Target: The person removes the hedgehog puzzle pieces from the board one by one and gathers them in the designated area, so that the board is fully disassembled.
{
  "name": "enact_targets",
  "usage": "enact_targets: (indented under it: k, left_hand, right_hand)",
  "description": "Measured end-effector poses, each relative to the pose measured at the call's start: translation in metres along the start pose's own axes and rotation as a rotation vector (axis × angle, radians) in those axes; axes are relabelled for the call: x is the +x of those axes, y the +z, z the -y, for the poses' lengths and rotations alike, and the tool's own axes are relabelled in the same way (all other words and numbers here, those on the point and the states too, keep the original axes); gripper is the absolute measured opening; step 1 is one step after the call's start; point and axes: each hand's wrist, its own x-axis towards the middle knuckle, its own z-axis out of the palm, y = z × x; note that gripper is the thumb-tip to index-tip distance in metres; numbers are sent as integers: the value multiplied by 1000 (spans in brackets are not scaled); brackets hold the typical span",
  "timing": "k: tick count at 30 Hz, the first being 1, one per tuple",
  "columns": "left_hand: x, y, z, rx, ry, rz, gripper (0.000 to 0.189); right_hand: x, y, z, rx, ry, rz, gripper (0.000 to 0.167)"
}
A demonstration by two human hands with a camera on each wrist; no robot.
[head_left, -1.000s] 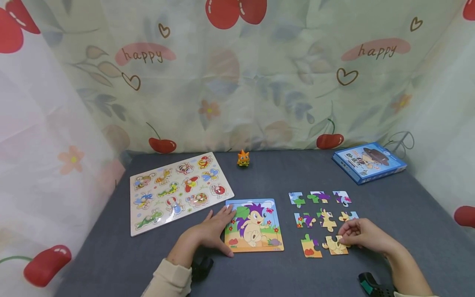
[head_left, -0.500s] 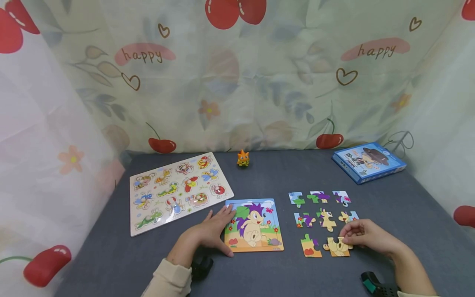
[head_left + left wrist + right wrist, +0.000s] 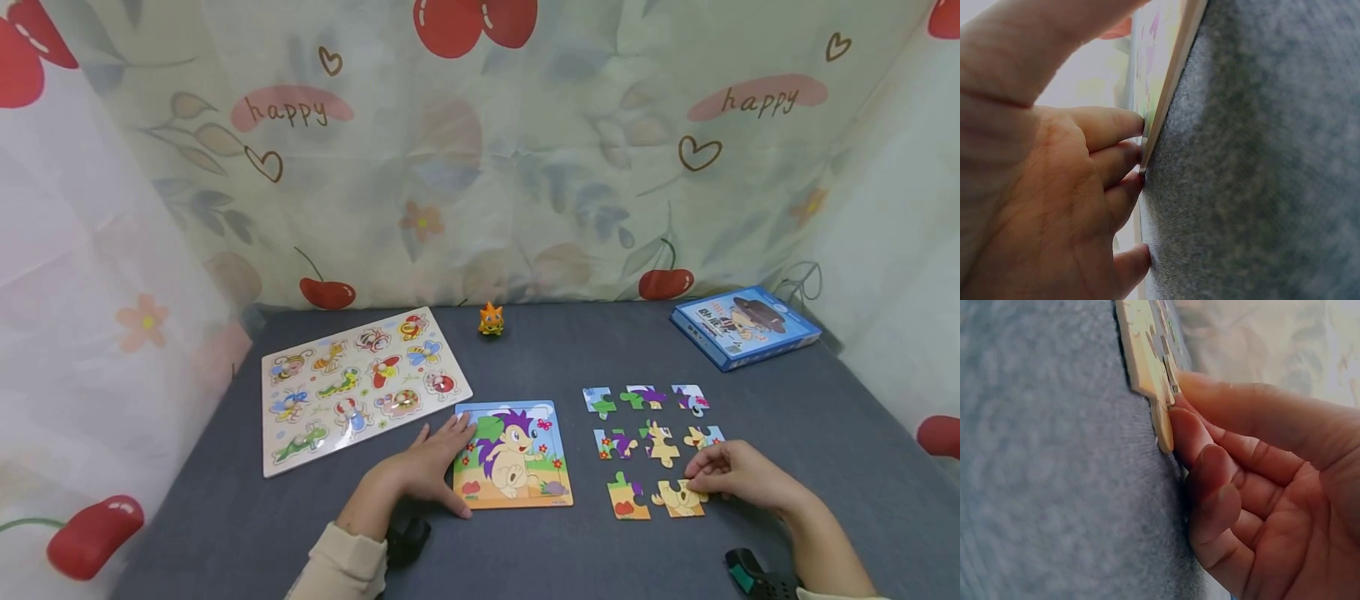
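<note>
My left hand (image 3: 431, 462) rests with spread fingers on the left edge of the square hedgehog puzzle board (image 3: 517, 467). In the left wrist view, its fingertips (image 3: 1135, 122) touch the board's rim. At the right, my right hand (image 3: 738, 475) pinches the right side of a cream-coloured puzzle piece (image 3: 678, 500) between thumb and fingers. The right wrist view has the thumb on the edge of this wooden piece (image 3: 1141, 356), low over the cloth. To its left lies a puzzle piece with a red patch (image 3: 628, 500). Behind it, several other pieces lie in rows, among them a yellow one (image 3: 662, 446).
A large insect puzzle board (image 3: 360, 383) lies at the left, behind my left hand. A small orange figurine (image 3: 491, 320) stands at the back. A blue box (image 3: 746, 327) lies at the back right. Grey cloth (image 3: 555, 554) covers the table; patterned curtains (image 3: 495, 167) surround it.
My right hand shifts slightly right with the cream-coloured puzzle piece, then back left. The left hand and the hedgehog board stay in place.
</note>
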Motion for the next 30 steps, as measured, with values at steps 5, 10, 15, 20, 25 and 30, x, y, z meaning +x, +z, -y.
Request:
enact_targets:
  k: [5, 10, 15, 20, 25, 30]
  left_hand:
    - [0, -1, 0, -2, 5, 0, 111]
    - [0, -1, 0, -1, 1, 0, 110]
    - [0, -2, 0, -3, -2, 0, 110]
    - [0, -2, 0, 3, 1, 0, 110]
    - [0, -2, -1, 2, -2, 2, 110]
    - [0, 0, -1, -1, -5, 5, 110]
  right_hand:
    - [-3, 0, 2, -7, -45, 46, 37]
    - [-7, 2, 3, -38, -79, 90, 51]
    - [-8, 4, 2, -42, -96, 79, 52]
    - [-8, 5, 2, -39, -99, 69, 53]
    - [-10, 2, 7, -63, -85, 43, 50]
    - [-10, -4, 21, -88, -78, 3, 46]
